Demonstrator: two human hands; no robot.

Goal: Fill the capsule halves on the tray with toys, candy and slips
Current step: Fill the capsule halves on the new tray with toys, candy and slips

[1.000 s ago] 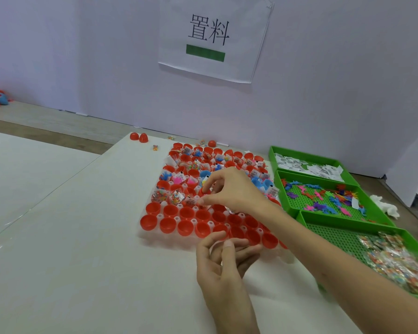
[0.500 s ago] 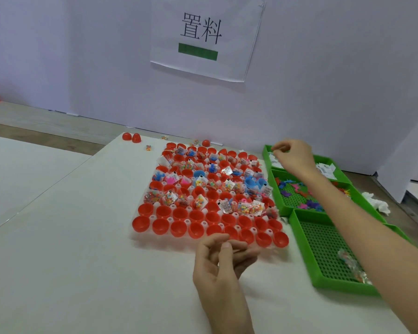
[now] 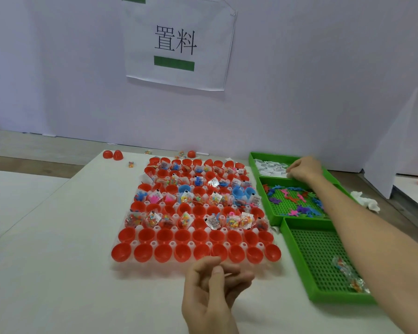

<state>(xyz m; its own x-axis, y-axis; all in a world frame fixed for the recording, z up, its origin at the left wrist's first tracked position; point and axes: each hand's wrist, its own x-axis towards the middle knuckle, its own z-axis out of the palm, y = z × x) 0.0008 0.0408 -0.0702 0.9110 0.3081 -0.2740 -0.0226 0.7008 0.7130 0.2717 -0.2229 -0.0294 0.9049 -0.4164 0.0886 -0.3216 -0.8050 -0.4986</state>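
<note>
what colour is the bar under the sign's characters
The bar is green, on a white paper sign; the head view shows it best.

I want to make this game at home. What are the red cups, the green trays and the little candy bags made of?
Red cups: probably hard plastic, smooth and slightly shiny, one even colour.
Green trays: likely moulded plastic too, matte, with a grid of holes.
Candy bags: seemingly thin clear film; the sweets show through.

White paper sign point(image 3: 179, 44) hangs on pale wall point(image 3: 323, 80): black characters above green bar. White table point(image 3: 58, 273) in foreground; second white surface point(image 3: 15, 196) at left, beige strip between. Crumpled white cloth point(image 3: 364, 201) at far right.
</note>
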